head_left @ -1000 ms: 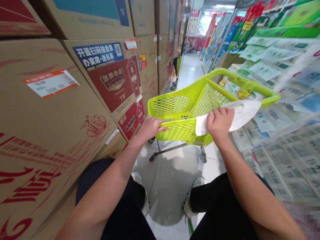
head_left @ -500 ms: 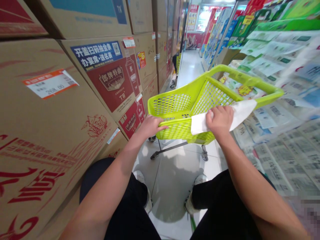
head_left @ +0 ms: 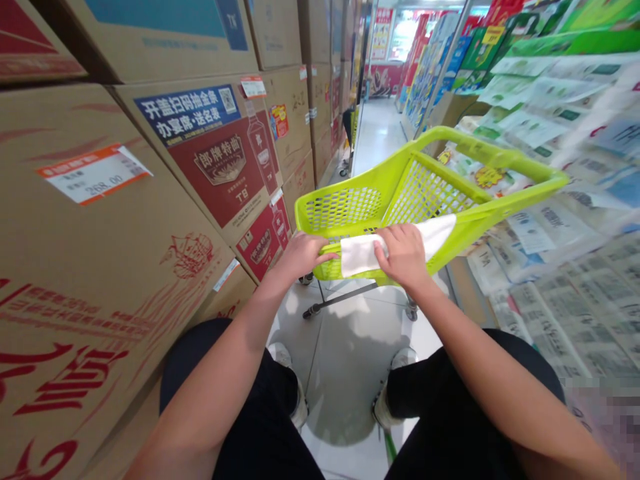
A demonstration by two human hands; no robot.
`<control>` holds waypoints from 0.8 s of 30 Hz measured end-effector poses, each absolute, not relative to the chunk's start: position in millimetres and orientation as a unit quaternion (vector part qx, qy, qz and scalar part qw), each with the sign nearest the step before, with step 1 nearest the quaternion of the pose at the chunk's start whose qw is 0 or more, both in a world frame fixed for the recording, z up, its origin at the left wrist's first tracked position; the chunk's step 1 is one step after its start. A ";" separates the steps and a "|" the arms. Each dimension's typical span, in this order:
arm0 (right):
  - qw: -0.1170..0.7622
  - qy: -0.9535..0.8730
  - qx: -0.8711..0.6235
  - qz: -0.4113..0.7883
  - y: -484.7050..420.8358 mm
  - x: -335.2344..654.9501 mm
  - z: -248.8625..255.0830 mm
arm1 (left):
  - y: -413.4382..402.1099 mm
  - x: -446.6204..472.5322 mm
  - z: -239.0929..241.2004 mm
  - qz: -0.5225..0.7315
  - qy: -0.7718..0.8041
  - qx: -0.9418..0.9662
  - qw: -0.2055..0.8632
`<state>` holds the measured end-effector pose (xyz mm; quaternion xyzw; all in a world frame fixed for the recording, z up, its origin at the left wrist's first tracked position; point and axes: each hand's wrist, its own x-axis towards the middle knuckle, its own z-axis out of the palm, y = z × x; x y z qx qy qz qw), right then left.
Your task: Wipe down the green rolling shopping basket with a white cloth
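Observation:
In front of my knees stands a lime-green shopping cart (head_left: 480,223) with a perforated plastic basket. My left hand (head_left: 306,255) grips the near rim at its left corner, thumb on the outside and fingers over the edge. Farther right along the same rim, my right hand (head_left: 401,253) is closed over a white cloth (head_left: 357,255), pressing it onto the rim. One end of the cloth sticks out left of that hand, and the other drapes to the right over the basket's side. The fingertips of my right hand are partly hidden behind the rim.
Stacked cardboard cartons (head_left: 125,233) with price tags form a wall on the left. On the right, plastic-wrapped white packs (head_left: 550,227) are piled close to the cart handle. A tiled aisle floor (head_left: 383,120) runs ahead between shelves. My shoes (head_left: 395,400) flank the cart's near wheels.
My right hand has slid left along the rim with the white cloth, nearer to my left hand. My left hand still holds the corner, and the cart has barely moved.

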<state>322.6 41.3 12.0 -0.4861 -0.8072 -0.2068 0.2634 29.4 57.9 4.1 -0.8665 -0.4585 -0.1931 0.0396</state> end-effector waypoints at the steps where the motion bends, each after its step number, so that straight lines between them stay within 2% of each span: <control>1: 0.263 -0.791 -0.508 -0.217 49.4 339.7 17.1 | 57.6 28.3 5.5 -0.186 -0.464 -0.865 0.039; 6: 0.306 -0.707 -0.580 -0.266 70.8 386.6 23.9 | 55.6 29.8 3.6 -0.181 -0.473 -0.860 0.055; 9: 0.324 -0.705 -0.576 -0.257 53.9 354.1 10.4 | 55.4 34.3 -1.1 -0.190 -0.465 -0.863 0.061; 15: 0.276 -0.816 -0.473 -0.186 26.7 296.7 3.1 | 53.6 35.5 2.2 -0.192 -0.461 -0.865 0.053; 18: 0.250 -0.802 -0.508 -0.189 46.3 332.0 18.0 | 54.1 31.7 4.5 -0.183 -0.467 -0.864 0.048; 24: 0.306 -0.702 -0.593 -0.249 78.3 395.6 27.3 | 54.5 35.2 0.0 -0.188 -0.462 -0.865 0.049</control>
